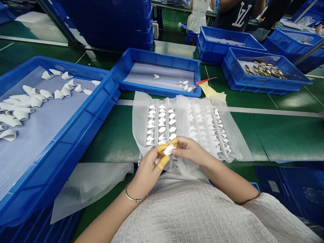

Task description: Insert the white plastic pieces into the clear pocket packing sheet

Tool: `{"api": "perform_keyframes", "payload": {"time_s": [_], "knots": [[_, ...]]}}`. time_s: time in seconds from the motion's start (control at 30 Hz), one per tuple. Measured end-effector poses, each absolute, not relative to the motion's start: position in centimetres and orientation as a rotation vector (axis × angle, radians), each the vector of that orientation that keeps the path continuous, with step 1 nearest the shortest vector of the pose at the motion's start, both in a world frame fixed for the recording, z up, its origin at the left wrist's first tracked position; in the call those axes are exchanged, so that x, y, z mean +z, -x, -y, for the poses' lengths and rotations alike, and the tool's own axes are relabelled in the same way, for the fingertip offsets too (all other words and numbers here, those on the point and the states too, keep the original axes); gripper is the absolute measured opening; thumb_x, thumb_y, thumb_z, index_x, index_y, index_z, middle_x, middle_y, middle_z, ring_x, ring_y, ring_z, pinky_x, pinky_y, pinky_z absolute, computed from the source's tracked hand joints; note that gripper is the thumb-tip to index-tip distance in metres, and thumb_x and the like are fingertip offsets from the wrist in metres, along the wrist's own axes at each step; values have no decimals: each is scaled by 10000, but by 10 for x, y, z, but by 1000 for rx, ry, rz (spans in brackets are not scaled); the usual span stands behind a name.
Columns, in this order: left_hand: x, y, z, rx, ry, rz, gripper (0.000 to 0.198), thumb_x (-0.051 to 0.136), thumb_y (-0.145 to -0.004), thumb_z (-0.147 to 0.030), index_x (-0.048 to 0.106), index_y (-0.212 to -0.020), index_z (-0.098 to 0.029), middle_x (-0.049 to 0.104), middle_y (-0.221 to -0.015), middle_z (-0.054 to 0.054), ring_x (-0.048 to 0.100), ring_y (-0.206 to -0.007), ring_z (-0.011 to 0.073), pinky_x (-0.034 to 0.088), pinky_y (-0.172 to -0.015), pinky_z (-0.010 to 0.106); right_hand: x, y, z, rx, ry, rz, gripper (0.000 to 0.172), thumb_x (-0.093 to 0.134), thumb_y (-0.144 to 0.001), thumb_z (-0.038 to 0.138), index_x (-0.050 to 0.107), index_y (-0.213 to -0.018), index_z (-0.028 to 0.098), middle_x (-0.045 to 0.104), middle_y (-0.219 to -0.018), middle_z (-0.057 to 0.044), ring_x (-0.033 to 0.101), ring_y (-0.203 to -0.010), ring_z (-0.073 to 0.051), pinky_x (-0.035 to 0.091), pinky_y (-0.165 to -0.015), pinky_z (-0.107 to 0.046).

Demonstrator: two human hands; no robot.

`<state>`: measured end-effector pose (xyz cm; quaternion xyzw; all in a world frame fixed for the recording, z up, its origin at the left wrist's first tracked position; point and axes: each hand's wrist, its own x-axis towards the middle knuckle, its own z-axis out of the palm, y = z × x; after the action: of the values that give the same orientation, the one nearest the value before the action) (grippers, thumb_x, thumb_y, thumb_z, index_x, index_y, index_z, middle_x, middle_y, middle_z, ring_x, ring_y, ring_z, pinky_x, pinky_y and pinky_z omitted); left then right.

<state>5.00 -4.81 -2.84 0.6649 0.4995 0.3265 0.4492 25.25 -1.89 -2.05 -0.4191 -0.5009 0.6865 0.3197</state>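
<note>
Between my two hands is a small white curved piece (169, 150), pinched by yellow-covered fingertips. My left hand (152, 162), with a bracelet at its wrist, closes on it from the left. My right hand (188, 148) grips it from the other side. Just beyond them, similar white pieces (162, 122) lie in neat columns on a translucent sheet (139, 114). More columns on the right show faintly through a covering layer. The fingers partly hide the held piece.
A large blue tray (88, 125) with loose white pieces stands left. Behind the sheet, another blue tray (157, 89) holds several pieces, beside yellow paper (212, 91). A right-hand bin (265, 86) contains gold-coloured metal parts (265, 71). People stand at the back.
</note>
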Motion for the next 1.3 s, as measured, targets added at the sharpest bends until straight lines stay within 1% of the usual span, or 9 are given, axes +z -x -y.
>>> {"api": "perform_keyframes", "payload": {"time_s": [0.23, 0.4, 0.53, 0.63, 0.73, 0.9, 1.07, 1.2, 1.3], "knots": [[-30, -50, 50, 838, -1352, -1248, 284, 627, -906, -389, 638, -1114, -195, 685, -957, 45, 656, -825, 186, 525, -685, 305, -19, -251, 24, 1477, 1176, 1573, 279, 791, -808, 340, 651, -1021, 227, 613, -999, -34, 575, -887, -193, 469, -714, -311], [-33, -49, 51, 859, -1333, -1232, 270, 642, -890, -385, 640, -1080, -192, 684, -936, 42, 650, -803, 181, 516, -670, 304, -13, -252, 29, 1228, 1161, 1831, 189, 723, -879, 332, 631, -1016, 241, 588, -1005, -49, 552, -907, -208, 467, -790, -355], [-34, -48, 51, 890, -1445, -1279, 252, 636, -898, -380, 661, -1065, -193, 689, -895, 38, 651, -799, 190, 511, -691, 317, -19, -253, 29, 1461, 1138, 1604, 388, 762, -836, 418, 584, -1130, 240, 593, -1051, -51, 570, -951, -211, 463, -776, -338], [-33, -47, 50, 904, -1557, -1321, 269, 644, -895, -386, 675, -1079, -192, 691, -876, 34, 647, -794, 193, 513, -717, 328, -24, -253, 26, 1661, 1144, 1421, 365, 675, -875, 549, 603, -945, 199, 570, -854, -17, 531, -775, -171, 417, -688, -310], [-31, -47, 50, 877, -1607, -1321, 274, 629, -908, -395, 678, -1088, -194, 694, -870, 26, 643, -763, 183, 516, -700, 314, -23, -251, 25, 1767, 1144, 1389, 418, 659, -875, 580, 570, -759, 189, 511, -726, 13, 465, -681, -142, 372, -644, -292], [-30, -48, 49, 883, -1728, -1312, 247, 611, -924, -388, 679, -1045, -184, 701, -877, 29, 640, -749, 179, 517, -681, 299, -19, -249, 26, 1775, 1157, 1306, 369, 746, -820, 529, 618, -825, 183, 545, -757, 16, 479, -700, -137, 380, -658, -284], [-31, -46, 47, 905, -1835, -1364, 240, 599, -940, -373, 676, -1044, -172, 705, -887, 32, 644, -764, 181, 522, -702, 300, -19, -252, 25, 1820, 1082, 1335, 444, 617, -888, 623, 653, -885, 181, 605, -825, -24, 553, -775, -165, 434, -716, -311], [-31, -46, 47, 883, -1882, -1345, 218, 596, -939, -351, 681, -1033, -174, 704, -849, 22, 643, -742, 178, 524, -695, 293, -19, -252, 25, 1743, 1173, 1385, 478, 640, -863, 642, 597, -748, 180, 541, -715, 1, 490, -685, -146, 391, -645, -291], [-31, -47, 48, 883, -1865, -1320, 213, 600, -932, -337, 683, -1050, -179, 705, -843, 17, 643, -728, 174, 527, -693, 291, -16, -251, 26, 1744, 1197, 1377, 414, 681, -862, 575, 596, -778, 179, 512, -713, 16, 460, -668, -137, 370, -622, -280]]}}
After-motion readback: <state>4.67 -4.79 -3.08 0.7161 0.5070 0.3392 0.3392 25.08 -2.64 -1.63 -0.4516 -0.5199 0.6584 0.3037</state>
